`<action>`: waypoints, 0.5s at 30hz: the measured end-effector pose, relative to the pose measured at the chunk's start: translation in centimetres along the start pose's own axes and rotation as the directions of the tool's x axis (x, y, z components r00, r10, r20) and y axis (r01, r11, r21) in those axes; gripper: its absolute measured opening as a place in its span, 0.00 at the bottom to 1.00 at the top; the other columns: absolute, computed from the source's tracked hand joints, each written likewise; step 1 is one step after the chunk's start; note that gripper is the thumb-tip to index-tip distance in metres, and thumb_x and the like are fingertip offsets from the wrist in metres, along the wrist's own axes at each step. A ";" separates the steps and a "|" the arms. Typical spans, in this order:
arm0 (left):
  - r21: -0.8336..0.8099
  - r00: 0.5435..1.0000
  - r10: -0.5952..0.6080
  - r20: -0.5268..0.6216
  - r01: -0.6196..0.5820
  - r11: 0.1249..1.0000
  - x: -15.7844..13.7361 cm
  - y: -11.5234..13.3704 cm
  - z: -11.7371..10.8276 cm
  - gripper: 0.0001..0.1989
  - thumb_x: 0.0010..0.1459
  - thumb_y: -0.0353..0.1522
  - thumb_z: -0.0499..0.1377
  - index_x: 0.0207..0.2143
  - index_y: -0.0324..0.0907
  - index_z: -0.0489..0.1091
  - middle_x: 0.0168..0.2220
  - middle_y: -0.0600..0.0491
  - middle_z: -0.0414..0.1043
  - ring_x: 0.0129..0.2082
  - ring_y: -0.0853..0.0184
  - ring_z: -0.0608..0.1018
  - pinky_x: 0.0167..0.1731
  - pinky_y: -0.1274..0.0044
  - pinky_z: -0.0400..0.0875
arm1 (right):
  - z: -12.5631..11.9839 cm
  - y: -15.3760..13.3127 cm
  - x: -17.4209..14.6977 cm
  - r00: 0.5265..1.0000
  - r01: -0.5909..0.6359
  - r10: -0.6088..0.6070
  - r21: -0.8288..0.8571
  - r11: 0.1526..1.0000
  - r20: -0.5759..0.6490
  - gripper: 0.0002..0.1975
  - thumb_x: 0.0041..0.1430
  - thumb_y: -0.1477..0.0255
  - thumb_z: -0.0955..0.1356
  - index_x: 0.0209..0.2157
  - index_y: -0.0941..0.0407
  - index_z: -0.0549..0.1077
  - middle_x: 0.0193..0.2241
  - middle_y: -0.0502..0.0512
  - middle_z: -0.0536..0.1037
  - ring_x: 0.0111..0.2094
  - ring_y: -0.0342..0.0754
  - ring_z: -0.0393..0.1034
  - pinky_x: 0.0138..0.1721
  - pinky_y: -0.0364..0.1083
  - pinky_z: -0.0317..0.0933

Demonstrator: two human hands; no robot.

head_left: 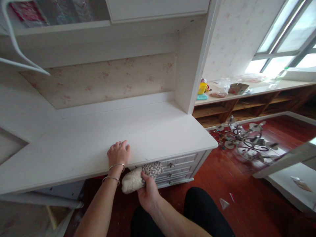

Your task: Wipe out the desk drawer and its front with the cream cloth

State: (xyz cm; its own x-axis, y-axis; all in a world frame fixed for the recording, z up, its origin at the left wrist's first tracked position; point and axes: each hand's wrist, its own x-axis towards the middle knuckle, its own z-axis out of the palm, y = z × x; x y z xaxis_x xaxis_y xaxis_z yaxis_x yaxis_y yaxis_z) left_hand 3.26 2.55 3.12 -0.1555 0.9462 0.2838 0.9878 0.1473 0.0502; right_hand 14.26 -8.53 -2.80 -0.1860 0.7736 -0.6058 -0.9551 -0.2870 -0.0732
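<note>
- Your left hand [118, 153] lies flat on the front edge of the white surface [138, 131], fingers spread and clamped on nothing; keep it there as a brace.
- Your right hand [148, 192] has its grip closed around the cloth [138, 176], a fleecy pad with a patterned end, just below that front edge and in front of the drawers [177, 166].
- Hold the cloth bunched so the fleecy side faces the edge.
- Judging by its position, wipe along the underside lip with firm, even pressure, clear of the drawer knobs.
</note>
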 end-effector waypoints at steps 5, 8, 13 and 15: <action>-0.004 1.000 -0.006 -0.007 0.006 1.000 0.0 -0.1 0.3 0.21 0.63 0.42 0.46 0.54 0.52 0.69 0.54 0.49 0.68 0.52 0.54 0.67 0.50 0.62 0.61 | -3.2 -2.5 2.7 0.996 0.017 -0.017 -0.004 1.000 -0.088 0.09 0.62 0.77 0.63 0.41 0.59 0.73 0.31 0.55 0.81 0.38 0.49 0.77 0.41 0.48 0.71; -0.005 1.000 -0.008 -0.010 0.008 1.000 0.0 0.0 0.4 0.21 0.63 0.42 0.46 0.54 0.52 0.69 0.54 0.50 0.68 0.52 0.54 0.66 0.51 0.61 0.60 | -5.3 -5.5 3.5 0.993 0.029 -0.032 -0.028 0.999 -0.110 0.11 0.61 0.77 0.63 0.43 0.61 0.73 0.31 0.55 0.81 0.38 0.50 0.77 0.40 0.48 0.71; -0.020 0.999 -0.031 0.017 0.031 0.999 0.0 0.1 0.2 0.21 0.63 0.42 0.46 0.53 0.53 0.69 0.55 0.50 0.68 0.53 0.54 0.66 0.52 0.61 0.59 | -8.1 -11.9 3.8 0.956 0.148 -0.165 -0.088 0.985 -0.242 0.14 0.61 0.80 0.63 0.46 0.61 0.73 0.27 0.52 0.80 0.29 0.45 0.77 0.38 0.44 0.71; -0.021 0.999 -0.032 0.020 0.033 0.999 0.0 0.2 0.0 0.21 0.63 0.42 0.46 0.53 0.53 0.69 0.55 0.50 0.68 0.52 0.54 0.66 0.52 0.61 0.59 | -8.7 -14.8 3.5 0.945 0.184 -0.211 -0.131 0.974 -0.248 0.14 0.61 0.81 0.62 0.47 0.61 0.73 0.28 0.52 0.80 0.28 0.45 0.77 0.37 0.43 0.71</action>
State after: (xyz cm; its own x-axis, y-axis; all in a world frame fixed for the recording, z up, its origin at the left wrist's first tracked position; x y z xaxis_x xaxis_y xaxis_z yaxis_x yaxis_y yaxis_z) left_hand 3.41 2.57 3.09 -0.1872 0.9464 0.2633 0.9819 0.1719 0.0800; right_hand 29.70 -6.50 -10.73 0.0832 0.6517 -0.7539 -0.9346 -0.2114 -0.2859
